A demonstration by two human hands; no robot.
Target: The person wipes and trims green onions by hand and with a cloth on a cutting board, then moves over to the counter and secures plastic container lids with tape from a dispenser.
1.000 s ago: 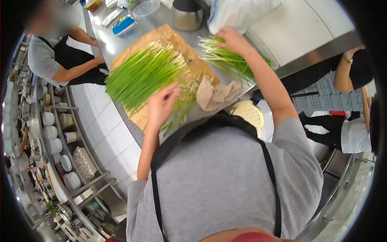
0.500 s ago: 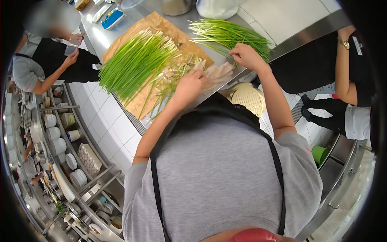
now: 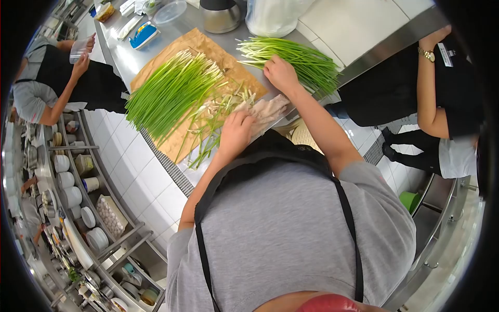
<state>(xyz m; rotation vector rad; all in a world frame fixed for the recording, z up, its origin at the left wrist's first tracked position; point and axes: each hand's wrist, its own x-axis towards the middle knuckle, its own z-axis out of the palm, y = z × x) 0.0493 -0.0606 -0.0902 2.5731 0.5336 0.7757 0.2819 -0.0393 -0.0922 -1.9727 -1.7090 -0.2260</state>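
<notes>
My right hand (image 3: 282,74) is at the near edge of a smaller pile of long green chives (image 3: 306,60), fingers closed at the stalks near their pale ends. My left hand (image 3: 236,134) rests with curled fingers over loose trimmings (image 3: 213,117), beside a crumpled pale cloth or paper (image 3: 269,110); its fingertips are partly hidden and I cannot make out what they hold. A large pile of chives (image 3: 174,96), pale ends toward the back, lies on brown paper (image 3: 150,75) to the left.
On the steel table (image 3: 174,30) stand a metal pot (image 3: 221,18), a white bag (image 3: 273,18) and a blue-and-white packet (image 3: 144,35). One person (image 3: 47,78) at left holds a clear container (image 3: 79,51); another (image 3: 431,78) stands at right. Shelves with bowls (image 3: 70,196) run down the left.
My right hand has shifted left along the smaller pile toward its pale ends. My left hand has drawn slightly back toward me. The view has tilted a little.
</notes>
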